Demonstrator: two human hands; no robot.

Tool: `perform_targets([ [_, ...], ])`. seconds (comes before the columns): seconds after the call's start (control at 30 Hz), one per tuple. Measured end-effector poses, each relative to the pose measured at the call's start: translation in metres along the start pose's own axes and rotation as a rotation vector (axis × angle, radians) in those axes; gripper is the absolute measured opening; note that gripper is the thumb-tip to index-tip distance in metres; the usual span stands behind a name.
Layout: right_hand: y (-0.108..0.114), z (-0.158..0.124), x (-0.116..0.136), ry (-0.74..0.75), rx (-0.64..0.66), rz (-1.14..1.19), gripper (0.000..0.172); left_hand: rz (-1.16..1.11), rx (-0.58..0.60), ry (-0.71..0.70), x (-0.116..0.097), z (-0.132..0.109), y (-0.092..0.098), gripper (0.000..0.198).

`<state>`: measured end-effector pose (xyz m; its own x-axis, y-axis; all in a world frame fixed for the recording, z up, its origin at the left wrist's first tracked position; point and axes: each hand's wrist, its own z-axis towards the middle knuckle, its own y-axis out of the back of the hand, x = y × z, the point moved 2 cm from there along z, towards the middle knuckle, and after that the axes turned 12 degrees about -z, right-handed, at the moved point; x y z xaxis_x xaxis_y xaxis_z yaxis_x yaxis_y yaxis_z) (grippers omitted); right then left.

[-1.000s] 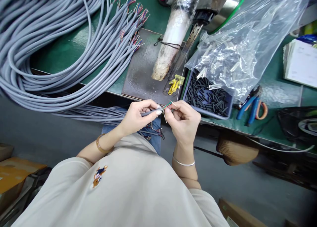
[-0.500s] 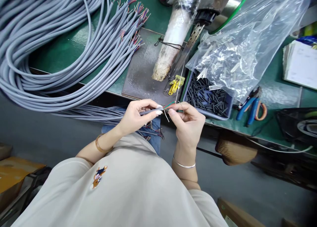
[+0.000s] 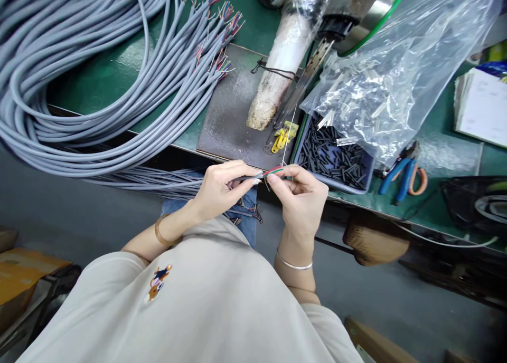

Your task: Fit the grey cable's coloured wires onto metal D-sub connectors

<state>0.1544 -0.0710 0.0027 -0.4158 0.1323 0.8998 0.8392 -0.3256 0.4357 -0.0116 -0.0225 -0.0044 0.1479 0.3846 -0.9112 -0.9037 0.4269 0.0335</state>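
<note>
Green bench (image 3: pixel 106 86) carries grey cables (image 3: pixel 79 62), a dark plate (image 3: pixel 229 115), a tray (image 3: pixel 370 170) — and blue pliers (image 3: pixel 396 173).

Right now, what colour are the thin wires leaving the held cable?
The wires leaving the grey cable are red and green; head view.

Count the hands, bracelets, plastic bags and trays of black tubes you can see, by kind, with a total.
Hands: 2, left hand, right hand
Bracelets: 2, brown bracelet, silver bracelet
Plastic bag: 1
Tray of black tubes: 1
Total: 6
</note>
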Motion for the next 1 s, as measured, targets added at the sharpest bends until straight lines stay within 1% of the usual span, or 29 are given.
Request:
perform_targets([
  [0.07,-0.001,-0.001,0.002,0.032,-0.008,-0.034,0.017,0.031,-0.005,-0.025,-0.001,-0.002,-0.003,0.012],
  [0.13,-0.002,-0.003,0.004,0.099,-0.053,-0.062,0.015,-0.002,-0.048,0.013,-0.001,-0.004,-0.007,0.010],
  [0.17,-0.004,-0.003,0.005,0.130,-0.085,-0.063,0.014,-0.070,-0.074,0.074,-0.001,-0.005,-0.009,0.009],
  [0.23,-0.006,-0.004,0.006,0.158,-0.134,-0.028,0.014,-0.295,-0.110,0.250,0.002,-0.007,-0.012,0.011],
  [0.3,-0.009,-0.003,0.005,0.128,-0.137,0.030,0.013,-0.521,-0.112,0.402,0.005,-0.007,-0.013,0.017],
  [0.37,-0.010,-0.002,0.003,0.082,-0.107,0.081,0.012,-0.636,-0.095,0.467,0.006,-0.005,-0.012,0.023],
  [0.5,-0.006,0.002,0.000,0.019,-0.040,0.115,0.008,-0.615,-0.077,0.461,0.008,-0.002,-0.006,0.028],
  [0.63,-0.001,0.006,0.000,-0.010,0.024,0.101,0.010,-0.516,-0.061,0.382,0.011,-0.003,-0.005,0.018],
  [0.7,0.000,0.006,-0.001,-0.022,0.027,0.090,0.011,-0.481,-0.056,0.368,0.012,-0.004,-0.006,0.015],
  [0.87,0.000,0.005,-0.003,-0.038,0.013,0.066,0.014,-0.448,-0.061,0.345,0.013,-0.006,-0.007,0.015],
  [1.0,-0.001,0.004,-0.003,-0.056,-0.006,0.022,0.016,-0.410,-0.104,0.344,0.013,-0.008,-0.009,0.019],
])
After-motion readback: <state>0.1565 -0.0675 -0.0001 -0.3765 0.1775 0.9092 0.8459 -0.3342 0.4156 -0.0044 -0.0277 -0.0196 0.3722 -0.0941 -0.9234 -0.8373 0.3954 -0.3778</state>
